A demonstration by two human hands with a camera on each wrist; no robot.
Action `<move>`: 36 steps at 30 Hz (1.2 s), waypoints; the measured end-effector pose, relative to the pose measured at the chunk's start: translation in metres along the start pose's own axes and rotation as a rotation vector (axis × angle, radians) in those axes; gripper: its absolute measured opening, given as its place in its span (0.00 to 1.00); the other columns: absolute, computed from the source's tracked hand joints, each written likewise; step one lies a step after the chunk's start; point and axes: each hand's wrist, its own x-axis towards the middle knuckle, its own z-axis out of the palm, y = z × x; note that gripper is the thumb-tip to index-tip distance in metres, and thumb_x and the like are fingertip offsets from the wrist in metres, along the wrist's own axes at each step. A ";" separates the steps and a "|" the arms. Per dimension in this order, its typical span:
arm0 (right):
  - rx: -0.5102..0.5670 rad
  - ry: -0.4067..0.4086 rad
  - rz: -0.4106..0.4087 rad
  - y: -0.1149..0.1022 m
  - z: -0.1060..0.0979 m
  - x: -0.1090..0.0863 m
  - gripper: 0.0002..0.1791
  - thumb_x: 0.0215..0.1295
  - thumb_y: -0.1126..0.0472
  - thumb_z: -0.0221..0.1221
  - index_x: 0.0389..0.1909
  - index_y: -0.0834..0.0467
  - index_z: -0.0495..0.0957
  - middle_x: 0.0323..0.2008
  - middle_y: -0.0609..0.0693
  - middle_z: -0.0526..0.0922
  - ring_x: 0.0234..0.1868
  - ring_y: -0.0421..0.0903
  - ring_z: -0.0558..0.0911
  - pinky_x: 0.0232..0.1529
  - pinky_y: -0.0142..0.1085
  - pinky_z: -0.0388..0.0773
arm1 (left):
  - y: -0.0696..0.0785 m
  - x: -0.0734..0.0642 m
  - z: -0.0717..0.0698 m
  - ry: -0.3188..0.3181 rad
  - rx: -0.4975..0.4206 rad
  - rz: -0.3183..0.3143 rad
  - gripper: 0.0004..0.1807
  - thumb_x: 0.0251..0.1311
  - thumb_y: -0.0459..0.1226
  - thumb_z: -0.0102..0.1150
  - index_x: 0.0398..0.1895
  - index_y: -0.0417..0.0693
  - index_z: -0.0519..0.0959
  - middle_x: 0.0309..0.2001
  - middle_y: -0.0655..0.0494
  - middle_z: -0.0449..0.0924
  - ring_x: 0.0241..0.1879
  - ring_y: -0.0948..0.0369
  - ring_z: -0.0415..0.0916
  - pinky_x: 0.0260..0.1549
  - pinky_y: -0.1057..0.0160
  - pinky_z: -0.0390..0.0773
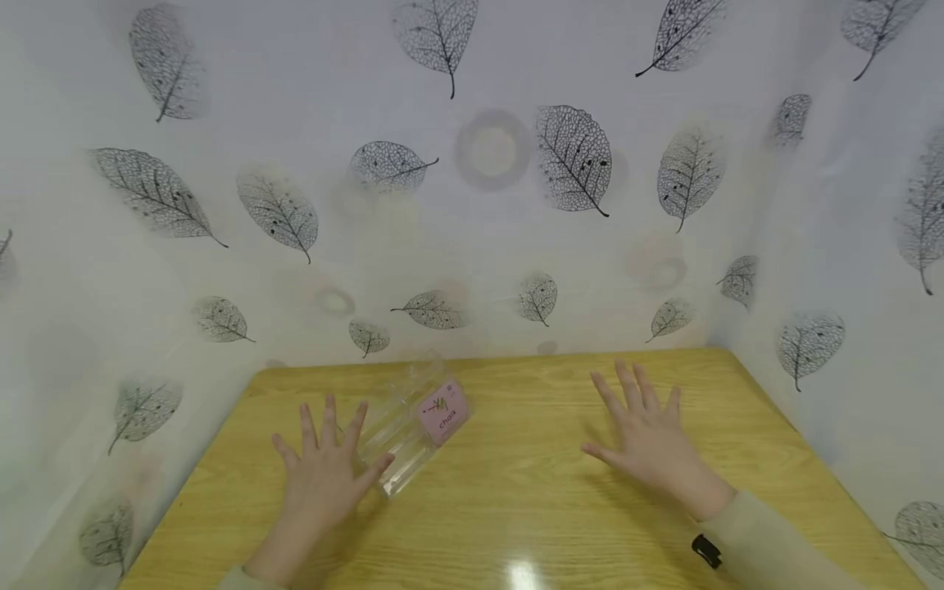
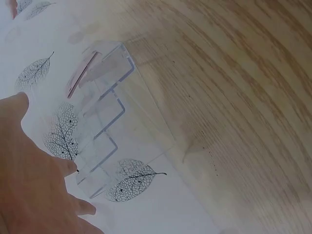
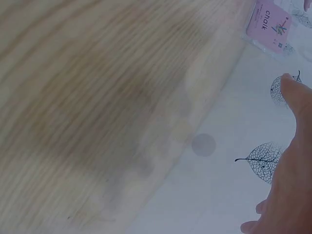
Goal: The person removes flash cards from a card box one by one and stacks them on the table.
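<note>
A clear plastic stepped holder (image 1: 401, 455) stands at an angle left of centre on the wooden table. One end carries a pink label (image 1: 443, 412) that reads "chalk". My left hand (image 1: 322, 475) is spread with its fingers straight, just left of the holder; the thumb overlaps the holder's near edge in the head view. From the left wrist, the stepped side (image 2: 114, 112) shows beyond the fingers. My right hand (image 1: 652, 442) is also spread, over the right part of the table, well apart from the holder. Neither hand holds anything.
The yellow wooden table (image 1: 531, 492) meets a white leaf-printed cloth (image 1: 487, 238) at its back and sides. A small black tag (image 1: 706, 551) sits at the right sleeve's cuff. A light reflection shows at the table's front.
</note>
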 end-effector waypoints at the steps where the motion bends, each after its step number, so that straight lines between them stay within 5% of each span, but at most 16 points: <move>1: -0.001 0.007 -0.007 -0.001 0.001 0.002 0.61 0.62 0.29 0.66 0.87 0.48 0.47 0.85 0.68 0.46 0.82 0.75 0.51 0.67 0.89 0.45 | -0.001 0.000 0.001 0.003 0.004 0.002 0.49 0.68 0.70 0.53 0.84 0.53 0.61 0.82 0.27 0.49 0.78 0.19 0.44 0.64 0.08 0.42; 36: 0.060 -0.002 -0.107 -0.052 0.019 0.065 0.62 0.64 0.29 0.65 0.87 0.52 0.45 0.86 0.66 0.43 0.85 0.70 0.49 0.76 0.79 0.47 | 0.008 0.022 0.016 -0.030 -0.005 -0.008 0.49 0.70 0.66 0.53 0.85 0.50 0.56 0.84 0.28 0.43 0.82 0.25 0.36 0.73 0.17 0.37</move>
